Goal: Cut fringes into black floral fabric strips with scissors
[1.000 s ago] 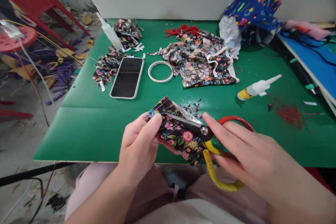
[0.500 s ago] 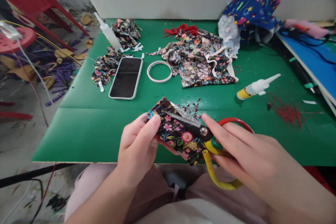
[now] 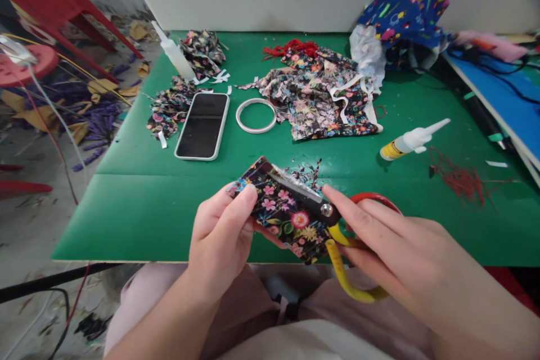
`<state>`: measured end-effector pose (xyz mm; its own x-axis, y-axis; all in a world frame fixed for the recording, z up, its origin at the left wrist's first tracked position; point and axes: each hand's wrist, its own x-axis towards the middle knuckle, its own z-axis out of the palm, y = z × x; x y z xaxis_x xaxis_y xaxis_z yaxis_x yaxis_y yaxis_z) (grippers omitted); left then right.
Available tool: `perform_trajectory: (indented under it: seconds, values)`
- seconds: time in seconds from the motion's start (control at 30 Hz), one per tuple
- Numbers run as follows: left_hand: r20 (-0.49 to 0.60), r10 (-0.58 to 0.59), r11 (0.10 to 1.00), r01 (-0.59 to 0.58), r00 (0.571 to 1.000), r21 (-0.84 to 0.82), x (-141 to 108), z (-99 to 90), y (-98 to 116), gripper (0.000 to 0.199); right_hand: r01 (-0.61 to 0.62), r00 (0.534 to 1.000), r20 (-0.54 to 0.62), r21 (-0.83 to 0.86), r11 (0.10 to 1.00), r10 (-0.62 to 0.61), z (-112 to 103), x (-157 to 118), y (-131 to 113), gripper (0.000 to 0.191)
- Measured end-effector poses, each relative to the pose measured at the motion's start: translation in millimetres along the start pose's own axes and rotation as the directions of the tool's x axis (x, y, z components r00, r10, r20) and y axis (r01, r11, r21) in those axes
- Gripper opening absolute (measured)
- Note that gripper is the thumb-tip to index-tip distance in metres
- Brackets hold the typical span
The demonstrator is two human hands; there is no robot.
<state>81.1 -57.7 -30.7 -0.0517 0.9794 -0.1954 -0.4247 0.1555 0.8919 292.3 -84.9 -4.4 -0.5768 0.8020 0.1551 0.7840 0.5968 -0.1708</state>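
Pinching the flat, black floral fabric piece [image 3: 282, 215] at its nine-o'clock end, the left hand [image 3: 224, 230] seemingly keeps it steady at six o'clock over the smooth green-topped counter [image 3: 139, 211], while the right hand [image 3: 400, 250] grips the red-and-yellow-handled metal scissors [image 3: 326, 210], blades along the fabric's one-o'clock edge, probably for a controlled trim. Compared with half a second earlier, the blades are closer together and the red handle sits lower.

Observed: black flower-printed fabric piece [image 3: 287, 226], held up, slanting down to the right. Noted along its upper edge: scissors [image 3: 326, 210] with red and yellow handles, blades nearly together, pointing up-left.
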Motion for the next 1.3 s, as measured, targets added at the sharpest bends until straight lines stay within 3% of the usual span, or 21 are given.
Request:
perform_trajectory:
  seconds: [0.37, 0.57, 0.73, 0.83, 0.9, 0.97, 1.07, 1.13, 1.3]
  values:
    - [0.023, -0.036, 0.999, 0.035, 0.999, 0.007, -1, -1.7, 1, 0.014, 0.012, 1.000, -0.022, -0.007, 1.000, -0.012, 4, -1, -1, 0.050]
    - [-0.012, -0.038, 0.998, 0.038, 0.999, 0.046, 0, 0.8, 4, 0.012, -0.087, 0.996, 0.034, 0.187, 0.979, 0.082, 0, 5, -1, 0.045]
    - [-0.054, -0.067, 0.996, 0.070, 0.996, 0.054, 4, 2.1, 8, 0.009, -0.246, 0.965, 0.031, 0.465, 0.851, 0.262, 3, 8, 13, 0.037]
    - [0.018, -0.107, 0.988, 0.104, 0.994, 0.111, 8, -1.5, 10, 0.015, -0.258, 0.930, -0.039, 0.641, 0.723, 0.366, 8, 7, 22, 0.043]
    - [0.080, -0.154, 0.980, 0.142, 0.985, 0.143, 11, -4.2, 14, 0.018, -0.255, 0.904, -0.084, 0.680, 0.687, 0.418, 10, 7, 24, 0.055]
    - [0.137, -0.205, 0.971, 0.183, 0.969, 0.155, 13, -5.4, 21, 0.019, -0.265, 0.885, -0.121, 0.664, 0.699, 0.450, 10, 8, 24, 0.061]
    - [0.218, -0.302, 0.946, 0.263, 0.928, 0.190, 16, -5.1, 34, 0.017, -0.261, 0.887, -0.174, 0.574, 0.776, 0.428, 6, 10, 24, 0.045]
    - [0.281, -0.356, 0.924, 0.290, 0.891, 0.251, 19, -5.0, 42, 0.016, -0.235, 0.919, -0.182, 0.463, 0.855, 0.351, 2, 8, 27, 0.036]
    - [0.352, -0.420, 0.875, 0.269, 0.836, 0.404, 27, -8.6, 56, 0.019, -0.097, 0.975, -0.177, 0.217, 0.971, 0.137, -6, -1, 37, 0.044]
